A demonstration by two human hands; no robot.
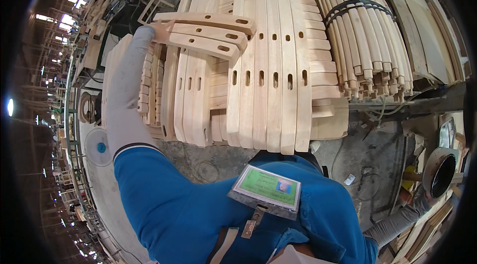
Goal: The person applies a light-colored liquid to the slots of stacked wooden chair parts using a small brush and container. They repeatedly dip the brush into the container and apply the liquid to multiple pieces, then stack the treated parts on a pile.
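Wearing a green-and-white rectangular badge (268,188) on a blue cloth shirt (174,194). Extending the right hand (422,201) beside a pale-rimmed, dark-mouthed cylinder (430,167), showing too little to tell whether gripping it. Clasping three pale wooden slotted bars (211,30) by their left ends in the left hand (160,32), holding them crosswise over a stack of similar pale wooden bars (268,105). Facing, farther right, a strapped bundle of pale round wooden rods (355,35).

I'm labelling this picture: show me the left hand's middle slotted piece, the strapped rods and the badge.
Middle slotted piece (212,33): head view, mid-length on its slotted face.
Strapped rods (365,39): head view, a rod mid-bundle.
Badge (263,186): head view, its green card.
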